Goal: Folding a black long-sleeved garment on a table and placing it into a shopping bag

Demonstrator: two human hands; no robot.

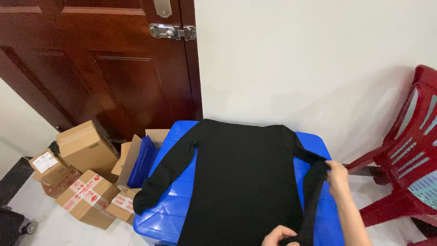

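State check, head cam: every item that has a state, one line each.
black long-sleeved top: spread flat on blue table, one sleeve folded inward
left hand: gripping sleeve cuff
right hand: pinching sleeve fold
door: shut, latch across
cardboard boxes: taped shut, one open
red chair: upright, unoccupied

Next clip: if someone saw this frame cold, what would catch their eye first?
First, the black long-sleeved garment spread flat over the glossy blue plastic table at centre. Its right sleeve is folded inward, pinched by the right hand near the table's right edge and by the left hand at the bottom. Next, the red plastic chair at far right and the brown cardboard boxes on the floor at left, below the dark wooden door.
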